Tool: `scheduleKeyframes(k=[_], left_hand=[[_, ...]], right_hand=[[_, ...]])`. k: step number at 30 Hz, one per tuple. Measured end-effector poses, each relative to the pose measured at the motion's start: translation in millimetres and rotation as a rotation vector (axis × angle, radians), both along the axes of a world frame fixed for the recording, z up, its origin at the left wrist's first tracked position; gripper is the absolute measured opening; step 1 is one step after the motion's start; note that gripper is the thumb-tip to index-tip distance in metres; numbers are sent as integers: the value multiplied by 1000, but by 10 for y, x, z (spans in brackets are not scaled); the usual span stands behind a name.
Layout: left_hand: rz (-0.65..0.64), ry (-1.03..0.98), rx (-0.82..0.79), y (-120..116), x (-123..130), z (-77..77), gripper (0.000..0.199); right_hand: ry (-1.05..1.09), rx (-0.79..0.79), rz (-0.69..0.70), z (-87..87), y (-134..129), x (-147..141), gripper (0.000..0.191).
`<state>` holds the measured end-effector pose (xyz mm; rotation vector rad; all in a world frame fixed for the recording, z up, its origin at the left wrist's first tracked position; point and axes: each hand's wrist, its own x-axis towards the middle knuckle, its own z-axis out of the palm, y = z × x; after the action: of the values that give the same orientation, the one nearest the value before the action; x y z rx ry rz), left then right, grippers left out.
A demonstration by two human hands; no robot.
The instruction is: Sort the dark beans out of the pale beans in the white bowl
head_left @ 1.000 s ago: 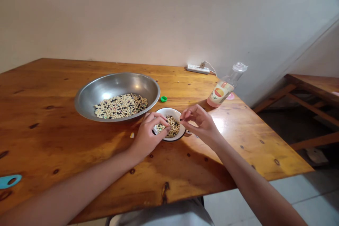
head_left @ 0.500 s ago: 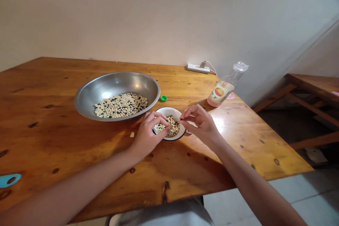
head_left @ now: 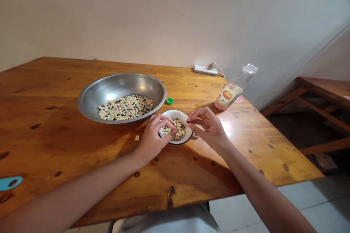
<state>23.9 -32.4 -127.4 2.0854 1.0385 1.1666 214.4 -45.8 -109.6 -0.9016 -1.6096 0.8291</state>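
A small white bowl (head_left: pixel 178 142) with a dark rim holds pale and dark beads. My left hand (head_left: pixel 158 133) is at its left side, thumb and index finger brought together over the beads; whatever is between the fingertips is too small to make out. At the bowl's right edge, my right hand (head_left: pixel 206 127) pinches a small dark bead (head_left: pixel 187 121) between thumb and index finger. A large steel basin (head_left: pixel 90 98) with many pale and black beads (head_left: pixel 125 107) stands behind and left of my left hand.
A green cap (head_left: pixel 170 101) lies right of the basin. Farther right stands a clear bottle (head_left: pixel 228 94) with pink liquid. The power strip (head_left: pixel 205 70) is by the wall. A blue handle (head_left: pixel 11 183) lies at the left; another wooden table (head_left: pixel 325 89) stands at the right.
The view has shifted very slightly. Both hands stay at the small bowl in nearly the same pose, the right one still pinching the dark bead.
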Motion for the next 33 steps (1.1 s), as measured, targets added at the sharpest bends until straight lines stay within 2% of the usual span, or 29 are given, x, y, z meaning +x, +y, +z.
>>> scheduleKeyframes(k=[18, 23, 29, 33], left_hand=[[-11, -21, -9, -4, -1, 4, 7], [-16, -20, -7, 1, -7, 6, 9], [-24, -6, 8, 3, -10, -4, 12], [-21, 6, 2, 3, -16, -3, 11]], right_hand=[[-66, 21, -16, -19, 9, 4, 16], [-165, 114, -80, 22, -12, -10, 10], [-398, 388, -112, 80, -55, -15, 9], [-409, 362, -125, 116, -80, 38, 17]])
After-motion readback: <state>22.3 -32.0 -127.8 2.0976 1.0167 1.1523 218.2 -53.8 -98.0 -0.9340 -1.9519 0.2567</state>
